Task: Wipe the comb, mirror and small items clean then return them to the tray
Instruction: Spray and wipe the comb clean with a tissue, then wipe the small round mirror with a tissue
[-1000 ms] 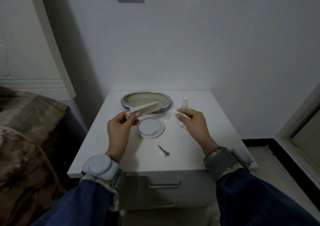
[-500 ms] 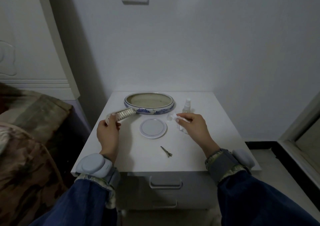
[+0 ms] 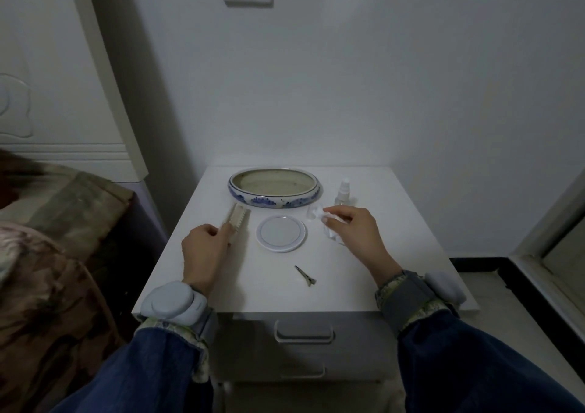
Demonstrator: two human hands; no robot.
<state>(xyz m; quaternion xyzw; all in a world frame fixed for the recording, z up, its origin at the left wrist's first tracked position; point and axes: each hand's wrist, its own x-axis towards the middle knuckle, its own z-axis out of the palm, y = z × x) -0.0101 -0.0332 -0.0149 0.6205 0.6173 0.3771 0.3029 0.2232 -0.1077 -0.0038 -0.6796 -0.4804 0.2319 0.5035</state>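
Observation:
A pale comb (image 3: pixel 235 218) lies low over the white nightstand (image 3: pixel 395 254), left of the round mirror (image 3: pixel 281 233). My left hand (image 3: pixel 205 248) grips the comb's near end. My right hand (image 3: pixel 354 232) pinches a crumpled white wipe (image 3: pixel 318 213) to the right of the mirror. The oval blue-and-white tray (image 3: pixel 273 199) stands at the back with nothing in it. A small metal hair clip (image 3: pixel 305 276) lies in front of the mirror.
A small clear spray bottle (image 3: pixel 343 192) stands right of the tray, just behind my right hand. A bed with a brown patterned blanket (image 3: pixel 57 254) flanks the nightstand's left side. The drawer handle (image 3: pixel 304 332) faces me below the tabletop.
My left hand carried the comb from in front of the tray leftward and down to the tabletop beside the mirror. My right hand stayed put with the wipe.

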